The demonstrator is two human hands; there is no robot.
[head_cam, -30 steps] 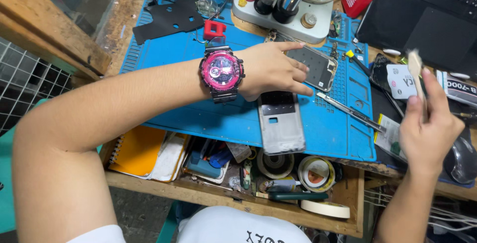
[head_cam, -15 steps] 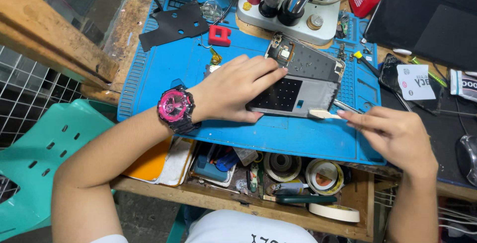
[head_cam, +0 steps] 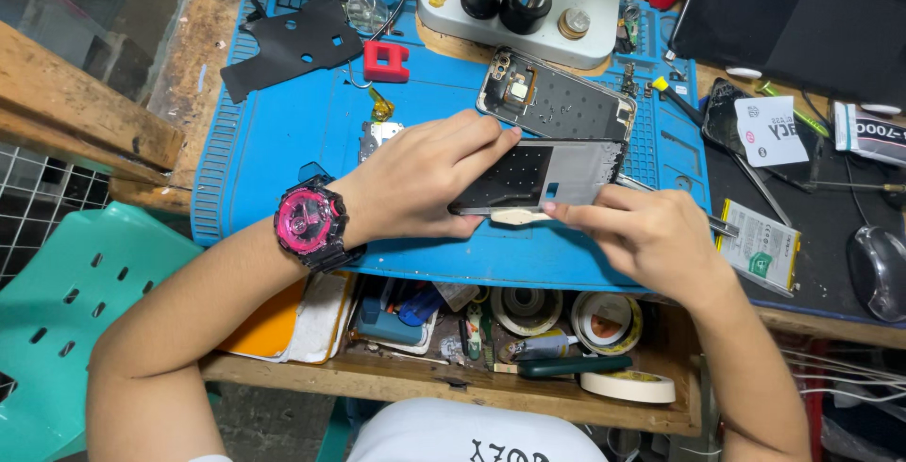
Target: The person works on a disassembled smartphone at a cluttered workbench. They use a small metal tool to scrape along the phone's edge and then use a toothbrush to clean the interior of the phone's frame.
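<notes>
A person's two bare hands work on a phone frame (head_cam: 547, 174) lying flat near the middle of a blue work mat (head_cam: 283, 132). The frame's long axis runs left to right across the mat, inner side up, its right end tilted slightly away from the person. The left hand (head_cam: 425, 179), with a pink and black wristwatch (head_cam: 310, 221) on its wrist, clasps the frame's left end, fingers laid over the top edge. The right hand (head_cam: 651, 235) pinches a pale flat tool (head_cam: 519, 218) against the frame's near edge.

Just beyond the frame on the mat lies a second phone housing (head_cam: 557, 99), angled, inner side up. At the mat's far left corner sits a black cut-out sheet (head_cam: 293, 42), with a small red block (head_cam: 385, 61) between it and the housing.

Below the mat's near edge an open wooden drawer (head_cam: 453, 382) holds tape rolls (head_cam: 604, 320), a dark-handled tool (head_cam: 571, 365) and an orange notebook (head_cam: 269, 325). Right of the mat lie a phone battery (head_cam: 763, 247) and a computer mouse (head_cam: 878, 273). Left of the mat stands a teal plastic chair (head_cam: 57, 330).
</notes>
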